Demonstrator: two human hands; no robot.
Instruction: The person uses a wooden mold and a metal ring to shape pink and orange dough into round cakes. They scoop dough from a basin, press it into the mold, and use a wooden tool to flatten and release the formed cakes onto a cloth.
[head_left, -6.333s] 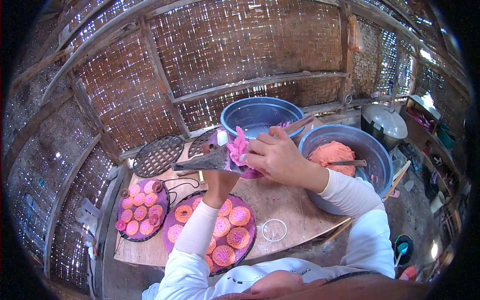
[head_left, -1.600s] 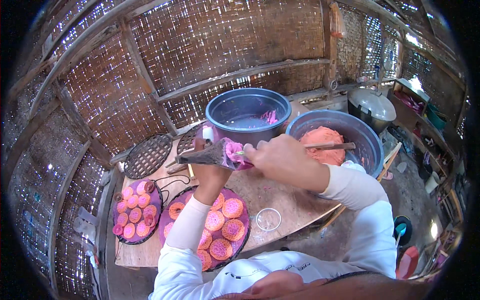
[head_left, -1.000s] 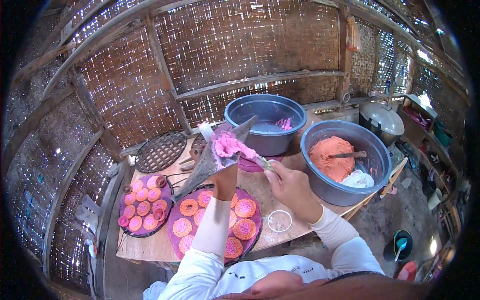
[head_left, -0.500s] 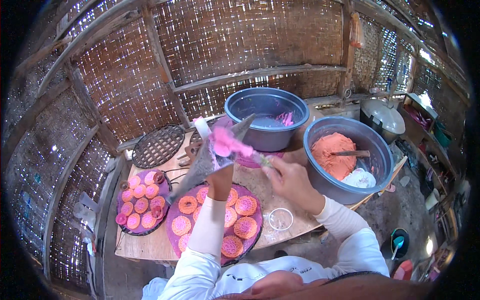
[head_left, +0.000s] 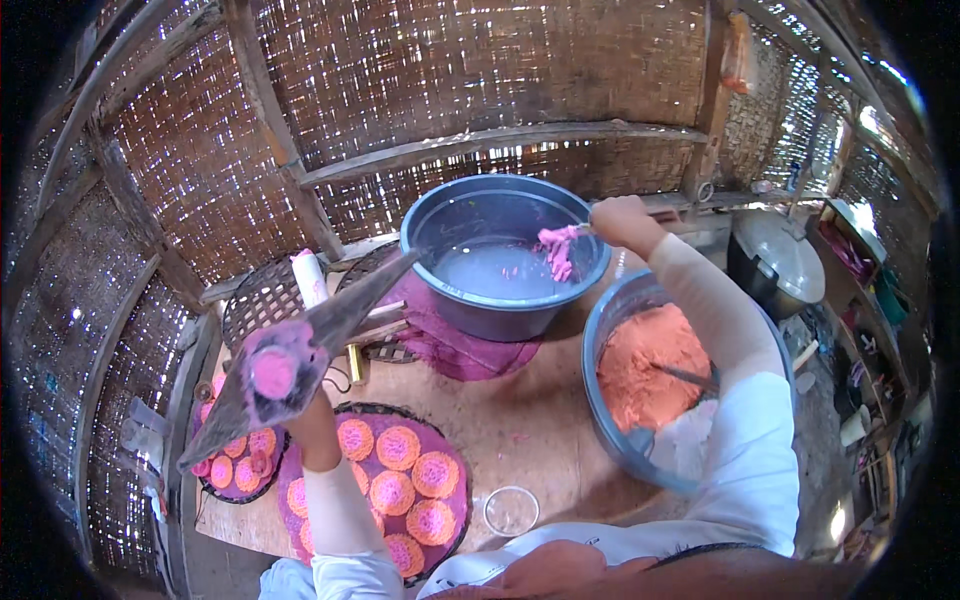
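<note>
Hiding the left hand (head_left: 312,415) whose fingers' grip cannot be told, a flat tray (head_left: 300,355) rises; right hand (head_left: 617,217) fingers pinch pink cloth (head_left: 557,248).

Woven split-bamboo wall (head_left: 480,70) w/ timber posts & horiz. rail (head_left: 500,145); daylight pinpricks thru weave. Plank table (head_left: 520,420) in front. Right: brighter opening, lidded metal pot (head_left: 775,250), cluttered shelf (head_left: 865,260).

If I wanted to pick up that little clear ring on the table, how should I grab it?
Pinch the clear ring by its thin rim, coming straight down from above. It lies flat on the wooden table, open in the middle, with bare wood around it beside the round tray.
</note>
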